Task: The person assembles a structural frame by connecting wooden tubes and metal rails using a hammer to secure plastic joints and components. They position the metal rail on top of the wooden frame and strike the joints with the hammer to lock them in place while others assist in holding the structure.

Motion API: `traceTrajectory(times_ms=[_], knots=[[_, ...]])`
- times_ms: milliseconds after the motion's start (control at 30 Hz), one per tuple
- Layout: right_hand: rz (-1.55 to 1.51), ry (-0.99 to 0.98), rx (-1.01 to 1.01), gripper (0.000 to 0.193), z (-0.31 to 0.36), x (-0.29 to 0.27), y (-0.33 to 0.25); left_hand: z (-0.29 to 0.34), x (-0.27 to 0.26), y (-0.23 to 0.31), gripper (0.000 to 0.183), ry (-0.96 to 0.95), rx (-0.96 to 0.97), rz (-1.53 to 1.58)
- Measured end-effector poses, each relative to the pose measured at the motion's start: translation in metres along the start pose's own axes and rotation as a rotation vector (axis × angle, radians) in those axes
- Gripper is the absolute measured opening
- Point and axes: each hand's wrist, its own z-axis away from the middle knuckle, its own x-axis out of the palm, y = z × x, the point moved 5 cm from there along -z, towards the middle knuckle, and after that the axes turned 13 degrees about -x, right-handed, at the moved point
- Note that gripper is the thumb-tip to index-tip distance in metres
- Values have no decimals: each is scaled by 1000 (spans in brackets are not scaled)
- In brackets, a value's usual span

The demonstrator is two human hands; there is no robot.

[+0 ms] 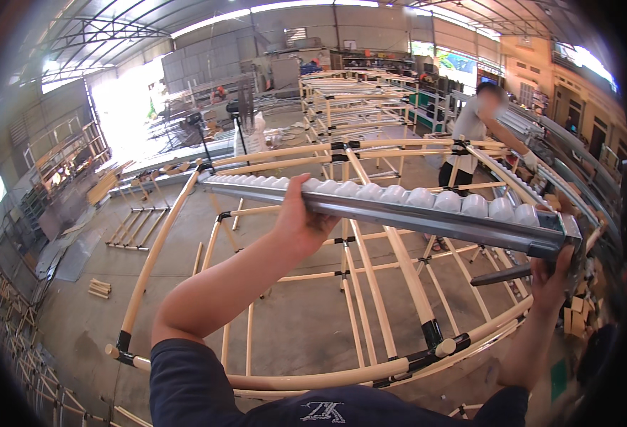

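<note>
A long metal roller track (427, 218) with a row of white plastic wheels crosses in front of me above a frame of cream pipes (401, 285). My left hand (303, 222) is wrapped round the track left of its middle, thumb up against the wheels. At the track's right end, beside a metal end bracket (571, 226), my right hand (551, 274) is closed on it from below. A dark flat bar (502, 276) sticks out leftward by the right hand; whether the hand holds it too I cannot tell. Black joints (432, 333) connect the frame's pipes.
A person (470, 128) in a grey shirt and light gloves stands beyond the frame's far right corner. Behind it rises a taller pipe rack (356, 99) with several levels. A small pipe frame (137, 226) and short pipe pieces (100, 287) lie on the floor at left. Cardboard boxes (576, 317) sit at right.
</note>
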Motion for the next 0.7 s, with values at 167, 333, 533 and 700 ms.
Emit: traceTrajectory(times_ms=[167,333,533,700], knots=[[128,55,-28,60,-13,-31,-2,-73,23,-28,46,-58,-98,69],[266,117,-140,37,-33,12,-19,-130,38,-39,42,-118,-94,124],[460,122,-171,31,-73,33,-9,-186,56,-58,42,-131,-73,238],[540,67,-186,28,-97,42,3,-206,92,-56,48,-326,71,166]])
